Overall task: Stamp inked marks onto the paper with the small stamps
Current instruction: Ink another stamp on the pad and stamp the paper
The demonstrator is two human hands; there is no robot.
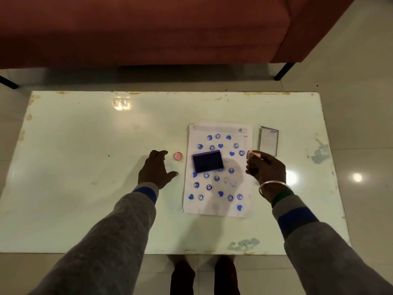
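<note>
Right hand (264,167) is pinched on a small pink stamp (253,155), held off the surface over the right edge of the paper (219,211). Its face looks turned left, though the view is too dim to tell if it is inked. Left hand (156,170) is spread, fingers apart, holding nothing, just beside a second pink stamp (178,156) that stands on the table (85,188) left of the sheet.

To do the step well: dab onto the blue ink pad (208,161), then press straight down on a bare patch and lift cleanly.

The pad sits on the paper's middle and covers some marks. Blue smileys and hearts crowd the sheet; bare patches are few. The pad's lid (269,140) lies right of the paper. A red sofa (148,28) stands beyond the table.
</note>
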